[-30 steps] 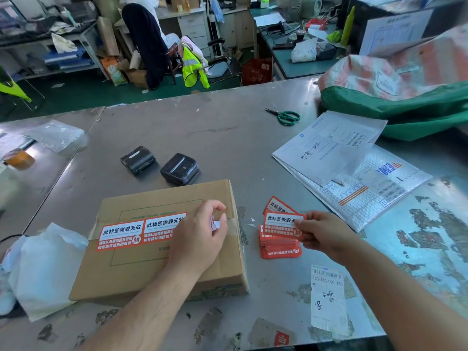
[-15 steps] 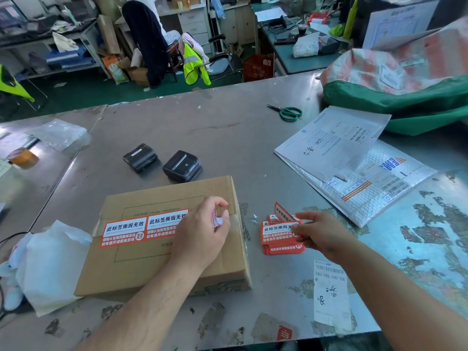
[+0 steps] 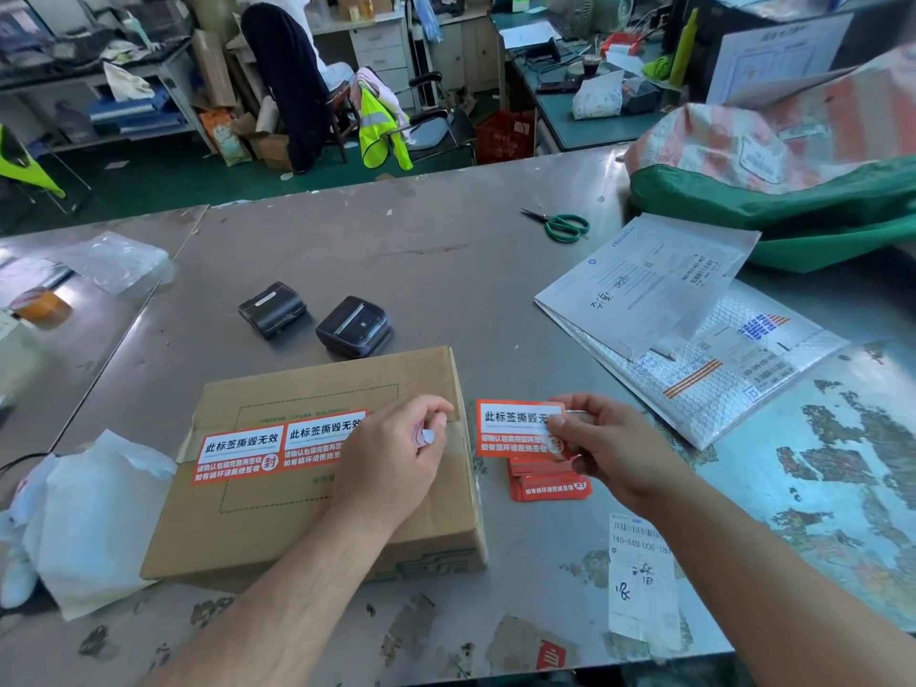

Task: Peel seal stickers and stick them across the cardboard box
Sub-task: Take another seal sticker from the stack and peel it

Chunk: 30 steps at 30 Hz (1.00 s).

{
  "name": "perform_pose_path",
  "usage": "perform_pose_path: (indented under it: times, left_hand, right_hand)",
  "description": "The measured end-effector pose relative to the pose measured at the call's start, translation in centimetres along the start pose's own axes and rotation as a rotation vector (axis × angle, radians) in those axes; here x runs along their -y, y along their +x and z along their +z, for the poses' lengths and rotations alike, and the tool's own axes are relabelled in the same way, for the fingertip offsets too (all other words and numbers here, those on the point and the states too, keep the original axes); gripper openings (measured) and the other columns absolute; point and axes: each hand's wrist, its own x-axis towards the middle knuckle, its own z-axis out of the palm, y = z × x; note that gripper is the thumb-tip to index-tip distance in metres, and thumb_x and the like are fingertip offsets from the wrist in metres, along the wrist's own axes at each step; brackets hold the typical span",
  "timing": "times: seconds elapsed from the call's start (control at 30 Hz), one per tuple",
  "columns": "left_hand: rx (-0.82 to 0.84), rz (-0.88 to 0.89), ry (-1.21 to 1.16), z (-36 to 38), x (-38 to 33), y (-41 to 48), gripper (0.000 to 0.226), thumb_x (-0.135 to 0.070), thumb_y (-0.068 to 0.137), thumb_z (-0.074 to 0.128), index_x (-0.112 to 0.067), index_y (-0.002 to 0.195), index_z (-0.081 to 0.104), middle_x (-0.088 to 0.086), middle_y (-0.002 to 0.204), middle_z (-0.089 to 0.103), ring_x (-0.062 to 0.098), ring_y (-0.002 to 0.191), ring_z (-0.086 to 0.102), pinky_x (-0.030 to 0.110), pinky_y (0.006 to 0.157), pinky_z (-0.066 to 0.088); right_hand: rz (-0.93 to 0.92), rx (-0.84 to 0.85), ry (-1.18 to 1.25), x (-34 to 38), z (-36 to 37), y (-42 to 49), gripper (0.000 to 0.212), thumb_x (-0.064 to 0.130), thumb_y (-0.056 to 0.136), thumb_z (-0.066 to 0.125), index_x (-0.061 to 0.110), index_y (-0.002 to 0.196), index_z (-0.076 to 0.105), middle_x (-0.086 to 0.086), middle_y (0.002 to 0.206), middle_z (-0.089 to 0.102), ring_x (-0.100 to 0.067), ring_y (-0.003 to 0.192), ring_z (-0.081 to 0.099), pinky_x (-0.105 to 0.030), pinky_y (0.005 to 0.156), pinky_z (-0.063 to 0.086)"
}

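A flat cardboard box (image 3: 297,528) lies on the metal table in front of me. Two red-and-white seal stickers (image 3: 267,451) sit side by side across its top seam. My left hand (image 3: 391,453) rests on the box's right part, fingers curled round a small crumpled piece of backing paper. My right hand (image 3: 614,448) pinches one seal sticker sheet (image 3: 515,428) by its right end and holds it just right of the box, above a small stack of seal stickers (image 3: 550,483) on the table.
Two black handheld printers (image 3: 354,327) lie behind the box. White plastic bags (image 3: 94,518) lie to its left, a paper label (image 3: 639,582) near the front edge. Envelopes and a bubble mailer (image 3: 694,339) are at right, green scissors (image 3: 562,223) and a green sack (image 3: 793,190) beyond.
My right hand dipped to the sticker stack, then lifted one sheet and brought it left toward the box. My left hand stayed on the box holding the crumpled backing.
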Motion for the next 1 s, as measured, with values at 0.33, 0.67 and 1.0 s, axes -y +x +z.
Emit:
perform_pose_path:
  times: [0.33,0.67,1.0]
  left_hand:
    - [-0.002,-0.085,-0.264,-1.6,-0.8,-0.1,0.015,-0.046,0.089,0.062,-0.031,0.089,0.065,-0.024,0.082,0.066,-0.009,0.084,0.064,0.009,0.062,0.049]
    - [0.029,-0.268,-0.269,-2.0,-2.8,0.1,0.011,-0.037,0.084,0.072,-0.034,0.076,0.063,-0.023,0.074,0.067,-0.012,0.076,0.062,0.012,0.057,0.05]
    - [0.011,-0.318,-0.362,-2.4,-3.6,0.1,0.012,-0.037,0.084,0.071,-0.028,0.077,0.066,-0.022,0.07,0.07,-0.006,0.071,0.065,0.01,0.055,0.048]
  right_hand:
    - [-0.181,0.033,-0.017,0.4,3.3,-1.4,0.013,0.0,0.09,0.068,0.012,0.095,0.066,-0.003,0.066,0.07,-0.01,0.05,0.056,-0.023,0.047,0.044]
    - [-0.291,-0.004,-0.315,1.9,3.3,-2.6,0.021,0.01,0.083,0.08,0.02,0.093,0.065,-0.003,0.074,0.074,-0.007,0.058,0.063,-0.025,0.059,0.049]
    - [-0.42,-0.083,-0.383,2.3,3.4,-3.0,0.02,0.013,0.083,0.079,0.024,0.087,0.063,0.01,0.068,0.064,-0.005,0.058,0.059,-0.019,0.059,0.047]
